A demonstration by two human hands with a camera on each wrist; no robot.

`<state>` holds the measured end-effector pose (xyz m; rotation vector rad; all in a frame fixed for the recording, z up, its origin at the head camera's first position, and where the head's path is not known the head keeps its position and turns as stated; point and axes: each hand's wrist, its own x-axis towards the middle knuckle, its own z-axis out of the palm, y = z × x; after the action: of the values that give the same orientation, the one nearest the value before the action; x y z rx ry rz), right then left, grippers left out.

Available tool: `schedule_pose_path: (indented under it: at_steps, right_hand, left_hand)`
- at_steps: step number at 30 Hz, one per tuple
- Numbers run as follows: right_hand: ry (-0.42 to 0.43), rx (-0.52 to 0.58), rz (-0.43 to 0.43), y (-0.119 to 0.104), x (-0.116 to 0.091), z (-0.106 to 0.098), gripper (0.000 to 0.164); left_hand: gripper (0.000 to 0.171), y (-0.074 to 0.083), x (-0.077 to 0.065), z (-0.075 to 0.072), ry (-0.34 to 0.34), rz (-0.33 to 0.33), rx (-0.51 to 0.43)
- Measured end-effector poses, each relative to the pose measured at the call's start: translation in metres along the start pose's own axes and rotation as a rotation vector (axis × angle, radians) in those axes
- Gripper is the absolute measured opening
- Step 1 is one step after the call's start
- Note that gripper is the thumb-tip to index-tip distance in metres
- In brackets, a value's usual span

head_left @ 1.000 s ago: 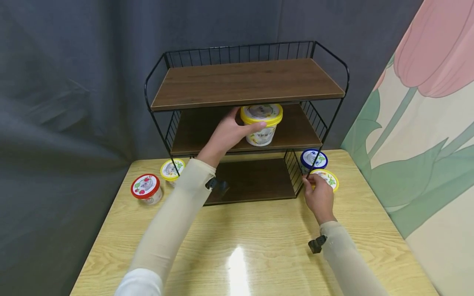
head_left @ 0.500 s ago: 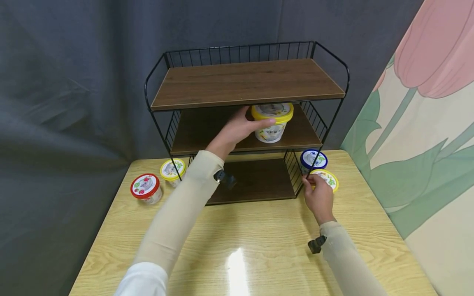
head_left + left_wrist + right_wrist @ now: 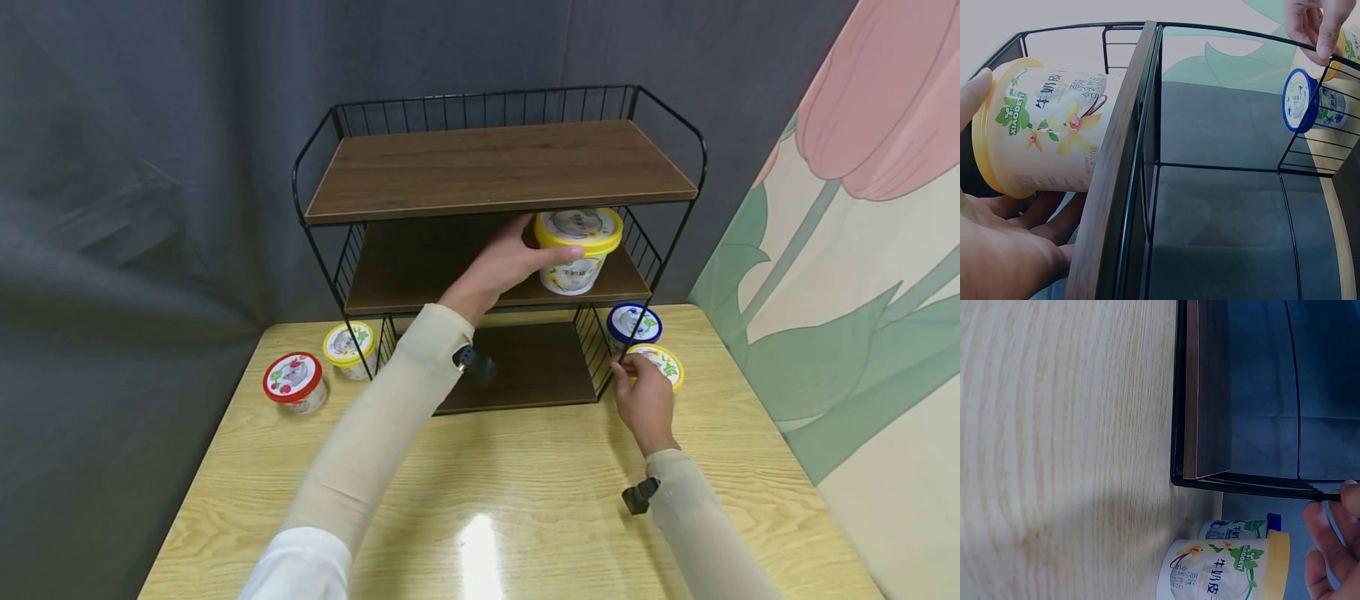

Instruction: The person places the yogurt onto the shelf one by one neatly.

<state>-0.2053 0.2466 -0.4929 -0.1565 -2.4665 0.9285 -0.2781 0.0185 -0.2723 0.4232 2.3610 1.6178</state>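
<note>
1. Gripping the rack by its front R post, R hand has thumb + fingertips pinched narrow on black metal. Clock dirs are as seen in head view, 12 = away from person.
2. Just past R hand, approx 1 o'clock: the loose yellow tub, partly hidden by the knuckles; blue tub behind it at 12. Both on table.
3. Other side, well apart from L hand at approx 8 o'clock: red tub, then the left yellow tub a bit farther back, near the rack's L side.
4. Farther in, L hand holds the big yellow tub, thumb across front, fingers round the far side, spread abt tub-wide.
5. Key relation: big yellow tub is at approx 3 o'clock from L hand, in contact; approx 11 from R hand, w/o contact. L is nearer. Lid-to-base axis abt upright, lid up.
6. It's at the R part of middle shelf, below the top board; can't tell if base touches wood.
7. Farthest: dark curtain, 12 o'clock, behind rack.
</note>
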Motion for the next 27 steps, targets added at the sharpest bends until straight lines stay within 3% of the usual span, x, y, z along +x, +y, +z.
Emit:
schedule_pose_path:
  at_steps: [11,17,27]
  right_hand:
    - [-0.009,-0.005,0.013,0.003,0.001,0.001,0.016]
    - [-0.001,0.008,0.013,0.003,0.001,0.002,0.015]
    - [0.000,0.000,0.002,0.004,0.000,0.002,0.014]
  left_hand:
    - [0.096,0.004,0.003,0.010,-0.029,-0.005,-0.019]
    - [0.092,0.004,0.004,0.012,-0.031,0.025,-0.030]
    - [0.093,0.003,0.003,0.012,-0.034,0.015,-0.029]
